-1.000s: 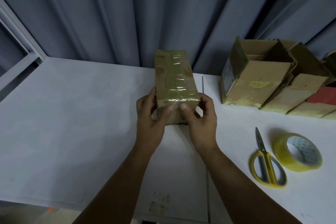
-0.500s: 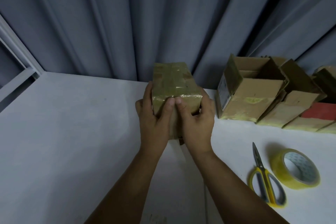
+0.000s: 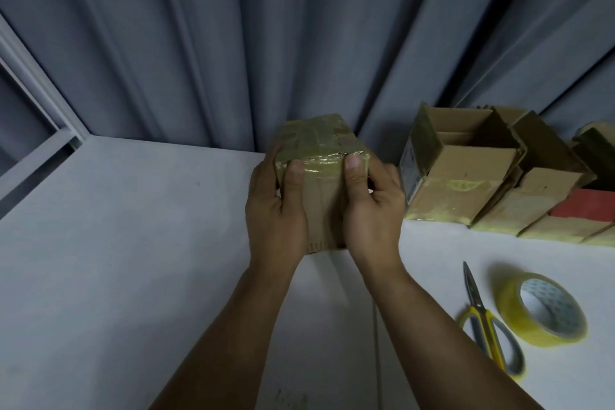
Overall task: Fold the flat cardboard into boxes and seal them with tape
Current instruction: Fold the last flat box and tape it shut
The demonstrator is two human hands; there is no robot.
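At the centre of the frame both hands clasp a taped cardboard box [image 3: 321, 156] above the white table [image 3: 133, 243]. The left hand [image 3: 278, 213] wraps its left side, thumb pressed on the shiny tape; the right hand [image 3: 371, 213] grips the right side likewise. At right stand open boxes [image 3: 462, 173]; at lower right lie yellow scissors [image 3: 489, 329] beside a tape roll [image 3: 542, 309].

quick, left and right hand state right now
Left hand: grips the taped cardboard box on its left side, thumb on the tape.
Right hand: grips the same box on its right side.
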